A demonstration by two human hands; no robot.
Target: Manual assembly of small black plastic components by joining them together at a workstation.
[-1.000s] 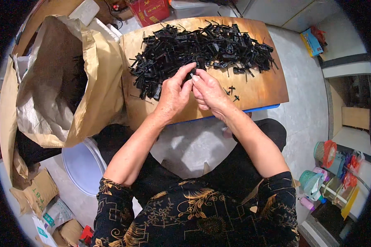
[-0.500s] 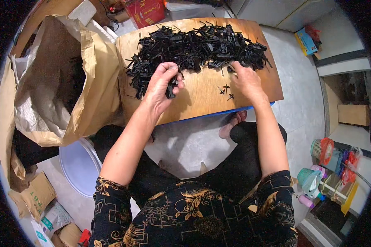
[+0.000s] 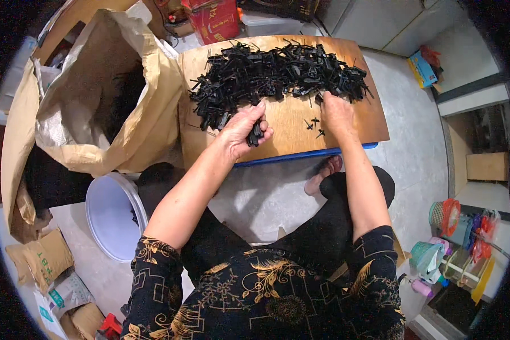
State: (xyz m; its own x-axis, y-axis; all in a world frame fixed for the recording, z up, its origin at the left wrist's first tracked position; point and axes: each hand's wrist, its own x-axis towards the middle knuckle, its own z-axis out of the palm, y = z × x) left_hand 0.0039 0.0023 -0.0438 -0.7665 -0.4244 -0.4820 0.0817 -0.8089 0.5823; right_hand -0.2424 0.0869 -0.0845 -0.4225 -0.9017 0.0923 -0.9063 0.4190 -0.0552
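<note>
Near board's front edge | left hand (image 3: 239, 131) grip holding black parts (image 3: 255, 134) | right hand (image 3: 337, 113) grip unclear

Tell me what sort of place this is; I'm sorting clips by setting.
Probably a home or small workshop used for piecework: a wooden board heaped with black plastic parts, a big paper sack, and cluttered bags on a bare floor.

The surface (image 3: 289, 127) is showing smooth, matt brown wood with a blue edge. The heap of small parts (image 3: 272, 73) is looking like black plastic with a faint sheen. The sack (image 3: 153, 113) beside it is showing creased tan paper.
</note>
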